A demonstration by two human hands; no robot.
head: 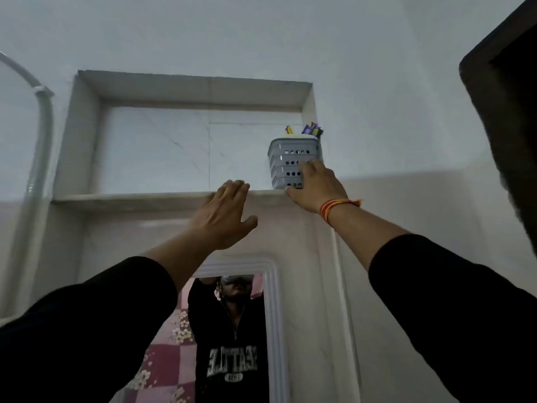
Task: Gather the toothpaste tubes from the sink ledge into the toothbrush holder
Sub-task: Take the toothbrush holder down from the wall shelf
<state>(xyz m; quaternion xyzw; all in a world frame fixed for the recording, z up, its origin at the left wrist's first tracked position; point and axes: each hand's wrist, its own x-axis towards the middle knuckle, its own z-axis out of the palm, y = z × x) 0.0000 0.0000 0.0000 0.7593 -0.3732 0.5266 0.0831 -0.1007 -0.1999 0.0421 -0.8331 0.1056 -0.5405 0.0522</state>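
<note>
A: Head view, looking up. Both arms raised in black sleeves toward a recessed wall niche point(186, 146). Left hand point(223, 216) flat, palm to the wall, fingers together and straight, fingertips at the front edge of the niche shelf point(130, 197), thumb splayed to the right.

B: Its grip?

A: Spread wide, holding nothing; only the fingertips meet the shelf lip.

B: Right side?

A: Right hand point(315, 187) reaches higher, back of the hand toward the camera, a red-orange thread band point(337, 207) on the wrist. Fingers wrap the lower right side of the toothbrush holder point(290, 161), thumb at its base near the shelf edge. That grip is closed around the holder.

B: Where is the holder?

A: A grey perforated basket standing upright at the right end of the niche shelf, close to the side wall. Purple and yellow tube ends point(311, 130) poke above its rim; too small to read any brand.

B: Any writing at all?

A: Below, a white-framed mirror point(274, 315) reflects the person in a black zip top; mirrored white letters read "SEATTLE". Smaller print beneath is unreadable. A grey pipe point(40, 146) runs down the left wall.
</note>
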